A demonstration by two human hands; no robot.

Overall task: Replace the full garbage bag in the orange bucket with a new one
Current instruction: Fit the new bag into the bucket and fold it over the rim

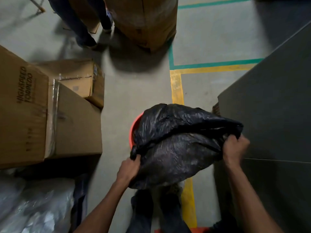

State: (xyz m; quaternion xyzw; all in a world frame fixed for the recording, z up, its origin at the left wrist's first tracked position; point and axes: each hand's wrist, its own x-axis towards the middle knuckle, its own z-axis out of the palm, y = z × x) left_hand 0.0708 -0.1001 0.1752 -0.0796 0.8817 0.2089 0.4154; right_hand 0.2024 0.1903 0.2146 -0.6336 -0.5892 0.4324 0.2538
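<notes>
A bulging black garbage bag [178, 145] fills the middle of the view, and it covers almost all of the orange bucket [134, 125]. Only a curved piece of the bucket's rim shows at the bag's left side. My left hand [128, 169] is closed on the bag's bunched edge at its lower left. My right hand [235, 148] grips the bag's edge at its right end. The bag's top edge is stretched between the two hands.
Cardboard boxes [50, 115] stand to the left, and a tall one [146, 22] at the back. A person's legs [80, 22] are at the top left. A dark grey surface [269, 106] lies close on the right. Clear plastic wrap [33, 207] lies at the bottom left. Yellow and green floor lines [176, 86] run past the bucket.
</notes>
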